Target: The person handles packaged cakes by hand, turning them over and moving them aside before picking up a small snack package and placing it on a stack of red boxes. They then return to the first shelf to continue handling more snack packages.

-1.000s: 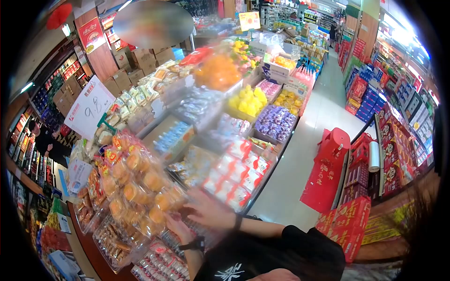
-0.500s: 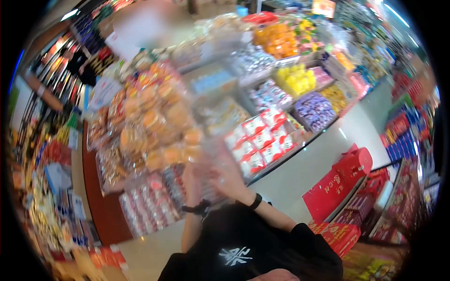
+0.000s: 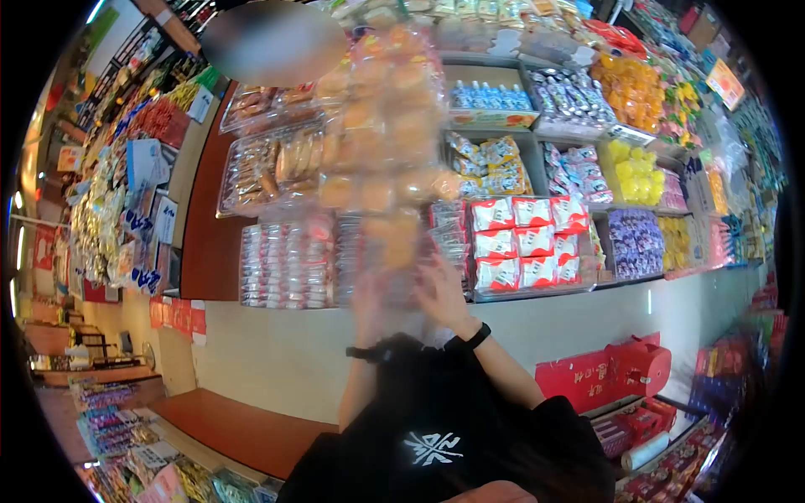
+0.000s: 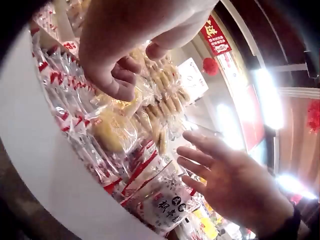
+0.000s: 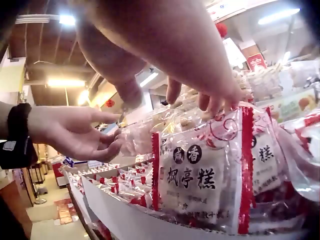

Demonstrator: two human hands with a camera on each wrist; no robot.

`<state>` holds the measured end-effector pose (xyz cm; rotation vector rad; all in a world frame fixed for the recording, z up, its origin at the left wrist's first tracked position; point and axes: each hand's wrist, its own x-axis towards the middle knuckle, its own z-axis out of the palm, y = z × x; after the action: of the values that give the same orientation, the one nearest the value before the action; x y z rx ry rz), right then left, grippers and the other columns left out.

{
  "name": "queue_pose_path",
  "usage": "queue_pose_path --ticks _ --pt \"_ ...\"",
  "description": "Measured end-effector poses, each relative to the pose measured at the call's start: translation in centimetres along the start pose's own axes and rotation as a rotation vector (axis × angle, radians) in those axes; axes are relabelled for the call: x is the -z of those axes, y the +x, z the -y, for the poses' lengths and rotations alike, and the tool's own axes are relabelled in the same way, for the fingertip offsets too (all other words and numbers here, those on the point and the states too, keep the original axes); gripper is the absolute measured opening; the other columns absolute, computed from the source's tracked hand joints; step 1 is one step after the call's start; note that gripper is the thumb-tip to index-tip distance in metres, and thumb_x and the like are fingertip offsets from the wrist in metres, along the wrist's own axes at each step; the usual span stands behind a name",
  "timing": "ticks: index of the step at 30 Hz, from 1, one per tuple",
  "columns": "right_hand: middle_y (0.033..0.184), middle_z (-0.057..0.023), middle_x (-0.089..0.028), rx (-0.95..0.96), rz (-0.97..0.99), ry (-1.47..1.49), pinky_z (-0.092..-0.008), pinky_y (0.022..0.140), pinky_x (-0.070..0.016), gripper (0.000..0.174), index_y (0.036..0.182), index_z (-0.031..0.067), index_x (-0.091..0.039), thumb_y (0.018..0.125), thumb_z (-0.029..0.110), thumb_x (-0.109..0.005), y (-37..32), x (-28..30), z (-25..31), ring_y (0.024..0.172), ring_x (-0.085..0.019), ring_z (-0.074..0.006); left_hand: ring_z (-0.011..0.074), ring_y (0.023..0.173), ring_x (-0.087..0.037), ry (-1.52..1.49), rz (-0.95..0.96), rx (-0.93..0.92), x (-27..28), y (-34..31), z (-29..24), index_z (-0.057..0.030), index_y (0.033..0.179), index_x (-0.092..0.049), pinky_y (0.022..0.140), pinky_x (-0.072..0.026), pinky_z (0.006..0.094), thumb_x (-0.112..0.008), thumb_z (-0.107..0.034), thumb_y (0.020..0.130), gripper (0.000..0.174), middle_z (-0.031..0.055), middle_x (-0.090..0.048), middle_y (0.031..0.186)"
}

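Note:
My left hand (image 4: 125,47) has its fingers curled at the upper edge of a clear wrapper around a round yellow cake (image 4: 112,130). In the head view this cake lies just beyond both hands, blurred. From the right wrist view, my left hand (image 5: 75,131) shows its thumb and fingertips right at the clear plastic. To its right my right hand (image 3: 438,289) holds nothing, its fingers spread loosely in the left wrist view. Near its fingertips in the right wrist view stand white packets (image 5: 200,175) with red edges and black lettering. Several more wrapped cakes (image 3: 365,126) lie heaped beyond.
Left of the hands is a tray of small red-and-white packets (image 3: 285,264). On the right lie red-and-white bags (image 3: 532,239), yellow packs (image 3: 495,159) and purple sweets (image 3: 635,243) in separate boxes. A red carton (image 3: 599,369) stands below the counter edge.
The head view has swung left and down, so the counter now faces me squarely. One wrapped cake has come out from the heap toward my hands, and the hands have moved apart.

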<state>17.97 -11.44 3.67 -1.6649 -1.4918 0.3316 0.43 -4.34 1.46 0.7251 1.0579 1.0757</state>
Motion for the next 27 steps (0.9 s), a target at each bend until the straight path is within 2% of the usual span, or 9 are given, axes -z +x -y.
queue_pose_path --ticks 2,8,11,14,16,20,23,25,27 --pt "0.139 -0.0206 -0.047 0.017 -0.003 0.026 -0.0488 0.106 -0.0375 0.048 0.122 0.0083 -0.059 0.079 0.019 -0.076 0.6 0.1 0.1 0.128 -0.045 -0.0408 0.0177 0.087 -0.063 0.087 -0.058 0.042 2.2 -0.4 0.3 -0.0054 0.096 -0.059 0.085 -0.0519 0.0331 -0.054 -0.027 0.103 0.023 0.0057 -0.063 0.090" --pt "0.132 -0.0170 -0.052 -0.005 0.079 0.123 -0.0452 0.104 -0.0403 0.042 0.120 0.0070 -0.061 0.082 0.016 -0.075 -1.2 -0.6 2.4 0.125 -0.048 -0.0378 0.0183 0.089 -0.062 0.108 -0.097 -0.124 7.3 -2.3 -1.5 -0.0045 0.101 -0.059 0.085 -0.0518 0.0352 -0.056 -0.026 0.101 0.022 0.0063 -0.062 0.094" --pt "0.127 -0.0163 -0.054 -0.006 0.135 0.193 -0.0426 0.102 -0.0428 0.041 0.121 0.0054 -0.060 0.084 0.016 -0.074 -1.3 -1.3 4.2 0.123 -0.050 -0.0357 0.0188 0.090 -0.062 -0.140 -0.137 -0.117 10.8 -0.5 -3.2 -0.0039 0.103 -0.059 0.085 -0.0521 0.0351 -0.057 -0.025 0.101 0.021 0.0072 -0.062 0.095" --pt "0.125 -0.0161 -0.055 0.023 0.164 0.137 -0.0407 0.098 -0.0457 0.042 0.122 0.0039 -0.059 0.084 0.017 -0.074 -0.9 -2.6 5.8 0.121 -0.052 -0.0336 0.0186 0.091 -0.062 -0.071 -0.033 -0.174 13.8 1.5 -5.9 -0.0044 0.105 -0.059 0.085 -0.0523 0.0343 -0.056 -0.025 0.101 0.021 0.0070 -0.062 0.095" --pt "0.123 -0.0164 -0.057 -0.026 0.148 0.141 -0.0404 0.097 -0.0469 0.043 0.122 0.0031 -0.059 0.084 0.017 -0.074 -0.9 -4.8 6.4 0.117 -0.055 -0.0328 0.0179 0.092 -0.062 0.206 -0.027 -0.145 17.0 4.1 -6.2 -0.0042 0.105 -0.059 0.086 -0.0524 0.0338 -0.057 -0.024 0.101 0.020 0.0071 -0.062 0.096" --pt "0.114 -0.0168 -0.063 -0.222 0.299 0.187 -0.0413 0.093 -0.0477 0.041 0.119 0.0028 -0.061 0.084 0.018 -0.074 2.7 -7.0 11.4 0.106 -0.061 -0.0344 0.0151 0.096 -0.062 0.256 0.036 -0.017 21.2 8.7 -4.6 -0.0021 0.111 -0.059 0.088 -0.0515 0.0317 -0.057 -0.023 0.101 0.023 0.0074 -0.063 0.100" --pt "0.113 -0.0165 -0.064 -0.132 0.200 0.196 -0.0411 0.092 -0.0479 0.040 0.119 0.0028 -0.061 0.084 0.019 -0.074 1.8 -13.1 10.1 0.106 -0.061 -0.0337 0.0137 0.100 -0.062 0.542 0.182 -0.004 22.4 10.4 -4.9 0.0006 0.118 -0.058 0.090 -0.0506 0.0300 -0.058 -0.020 0.100 0.028 0.0084 -0.064 0.107" --pt "0.112 -0.0172 -0.063 -0.115 0.183 0.181 -0.0418 0.091 -0.0481 0.044 0.122 0.0027 -0.059 0.084 0.020 -0.074 1.4 -16.7 10.1 0.106 -0.061 -0.0339 0.0138 0.102 -0.062 0.673 0.295 -0.141 21.6 11.2 -6.2 0.0015 0.123 -0.056 0.089 -0.0507 0.0299 -0.059 -0.018 0.098 0.032 0.0093 -0.064 0.111" --pt "0.115 -0.0171 -0.062 -0.158 0.309 0.280 -0.0416 0.091 -0.0483 0.045 0.124 0.0024 -0.057 0.085 0.019 -0.073 4.2 -19.1 14.0 0.106 -0.061 -0.0344 0.0161 0.103 -0.064 0.747 0.359 -0.096 23.2 10.1 -8.8 0.0010 0.127 -0.055 0.088 -0.0517 0.0309 -0.062 -0.014 0.093 0.038 0.0098 -0.066 0.116"
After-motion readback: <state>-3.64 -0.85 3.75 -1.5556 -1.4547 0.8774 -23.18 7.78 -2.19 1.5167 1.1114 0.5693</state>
